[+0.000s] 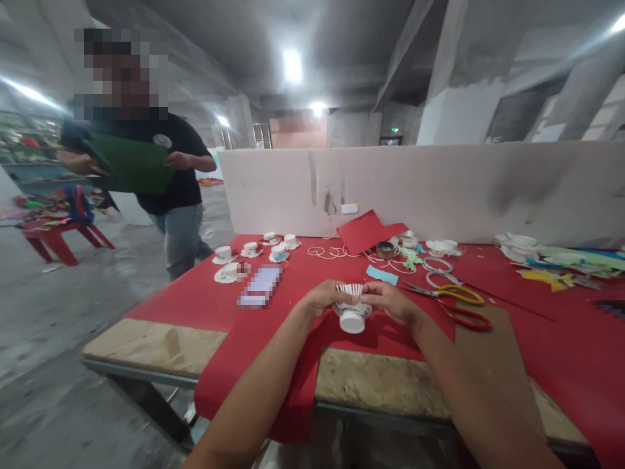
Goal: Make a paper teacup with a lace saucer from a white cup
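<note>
Above the red-covered table's front edge, a white paper cup with its wall cut into strips is held between both my hands. Its round base faces me, and the strips fan out away from me. My left hand pinches the strips on the left side. On the right side, my right hand grips them with thumb and fingers. Just right of my right hand lie scissors with yellow handles and scissors with red handles. A light blue paper piece lies beyond my hands.
Several cut white cups stand at the back left, near a blurred phone. A tape roll, red paper and coloured scraps lie toward the white board. A person with a green folder stands left.
</note>
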Demonstrator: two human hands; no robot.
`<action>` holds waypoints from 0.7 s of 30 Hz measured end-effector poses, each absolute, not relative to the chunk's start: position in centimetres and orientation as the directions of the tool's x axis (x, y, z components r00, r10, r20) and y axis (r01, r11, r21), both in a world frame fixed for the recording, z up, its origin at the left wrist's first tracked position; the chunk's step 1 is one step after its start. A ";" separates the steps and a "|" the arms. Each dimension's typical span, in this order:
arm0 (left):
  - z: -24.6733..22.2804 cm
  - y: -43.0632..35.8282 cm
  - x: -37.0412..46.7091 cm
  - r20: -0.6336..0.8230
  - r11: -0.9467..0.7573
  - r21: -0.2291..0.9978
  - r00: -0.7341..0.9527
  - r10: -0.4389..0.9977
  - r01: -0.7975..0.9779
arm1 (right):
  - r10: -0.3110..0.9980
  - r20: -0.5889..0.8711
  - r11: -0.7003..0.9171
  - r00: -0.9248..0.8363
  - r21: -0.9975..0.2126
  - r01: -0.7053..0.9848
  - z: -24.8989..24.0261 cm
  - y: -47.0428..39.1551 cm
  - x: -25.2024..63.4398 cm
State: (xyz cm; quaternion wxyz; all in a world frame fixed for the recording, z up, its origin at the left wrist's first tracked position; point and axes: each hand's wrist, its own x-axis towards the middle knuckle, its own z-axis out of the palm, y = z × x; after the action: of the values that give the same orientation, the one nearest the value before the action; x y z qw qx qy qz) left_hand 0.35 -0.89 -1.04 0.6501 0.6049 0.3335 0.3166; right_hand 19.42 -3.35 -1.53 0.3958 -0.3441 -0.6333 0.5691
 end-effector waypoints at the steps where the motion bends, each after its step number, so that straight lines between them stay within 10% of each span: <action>1: -1.0 -0.9 0.4 -0.049 0.072 0.997 0.579 0.814 -0.017 | 0.890 0.107 0.112 -0.442 -0.994 -0.015 -1.6 -3.3 19.5; 21: -1.3 -0.7 1.0 -0.137 0.150 0.989 0.470 0.872 0.009 | 0.890 0.320 0.388 -0.326 -0.906 0.171 -1.1 -3.2 18.9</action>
State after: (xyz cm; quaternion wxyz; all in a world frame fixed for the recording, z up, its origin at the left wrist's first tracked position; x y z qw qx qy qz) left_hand 0.98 -0.74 -1.29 0.6486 0.5606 0.3930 0.3326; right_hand 18.93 -3.18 -1.10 0.4427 -0.3757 -0.7058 0.4060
